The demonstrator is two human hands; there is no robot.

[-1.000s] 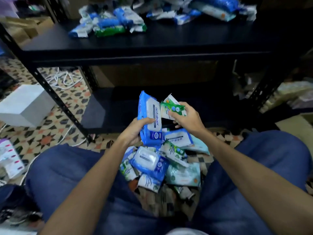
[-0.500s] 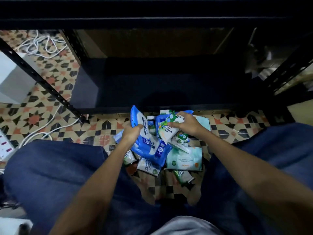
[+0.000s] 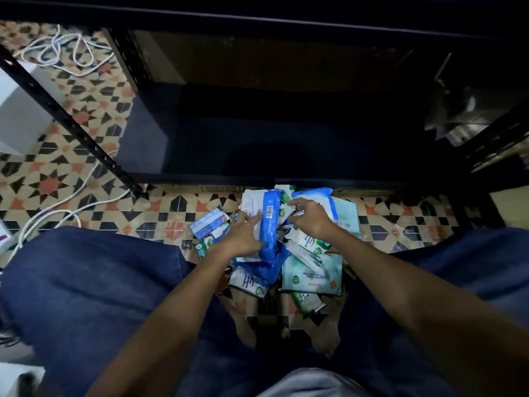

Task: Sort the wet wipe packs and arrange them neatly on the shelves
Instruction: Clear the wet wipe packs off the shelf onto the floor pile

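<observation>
A heap of wet wipe packs (image 3: 286,253) lies on the tiled floor between my knees, in front of the dark bottom shelf (image 3: 257,138). My left hand (image 3: 244,234) grips a blue and white pack (image 3: 267,224) that stands on edge over the heap, barcode side up. To its right, my right hand (image 3: 312,219) hovers low over the heap with its fingers spread, on top of another blue pack (image 3: 316,196), and holds nothing. A white and green pack (image 3: 307,242) lies just under that wrist. A large teal pack (image 3: 312,277) lies flat nearer to me.
A black slotted shelf post (image 3: 71,124) slants down the left. White cables (image 3: 71,202) trail over the patterned tiles beside a white box (image 3: 20,110). Crumpled packaging (image 3: 469,110) sits on a rack at the right. My blue-jeaned knees flank the heap.
The view has tilted down to the floor. Both hands dropped to the heap. My right hand let go of the green and white pack. The blue pack in my left hand turned barcode side up.
</observation>
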